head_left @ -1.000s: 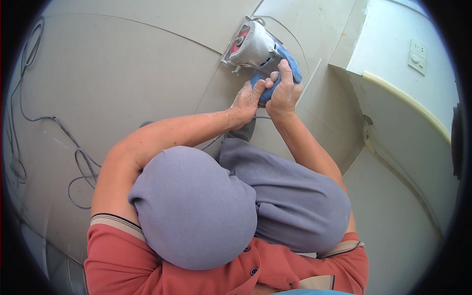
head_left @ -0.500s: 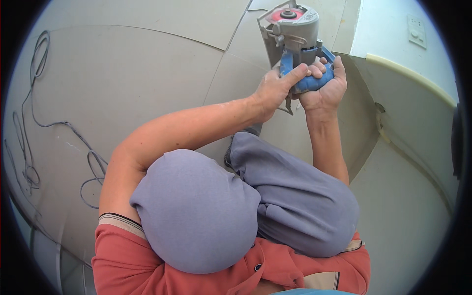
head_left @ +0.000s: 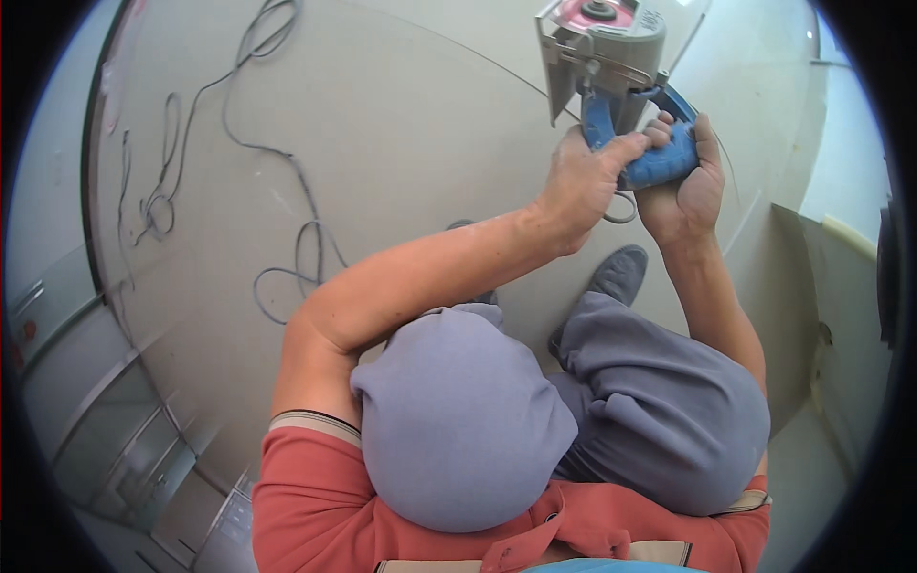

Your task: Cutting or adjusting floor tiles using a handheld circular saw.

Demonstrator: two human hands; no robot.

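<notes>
A handheld power cutting tool [head_left: 621,48], with a grey body, metal guard plate and red disc facing up, is held up above the pale board floor. My left hand [head_left: 584,181] wraps round the tool's blue handle [head_left: 659,162] from the left, its thumb reaching across it. My right hand [head_left: 690,196] grips the same handle from the right, with fingertips showing over the top. A loop of grey cord shows just below the tool.
A grey cord [head_left: 291,156] lies in loops over the board floor [head_left: 401,115] at left. My bent knees and grey shoe [head_left: 616,277] are below my hands. A white wall ledge with pale edging [head_left: 848,234] stands at right; glass-panelled fittings [head_left: 115,401] line the lower left.
Both hands have lifted the tool off the board and tilted it so the disc faces up, moving it rightward in view. The view has also turned, showing more floor and fittings at left.
</notes>
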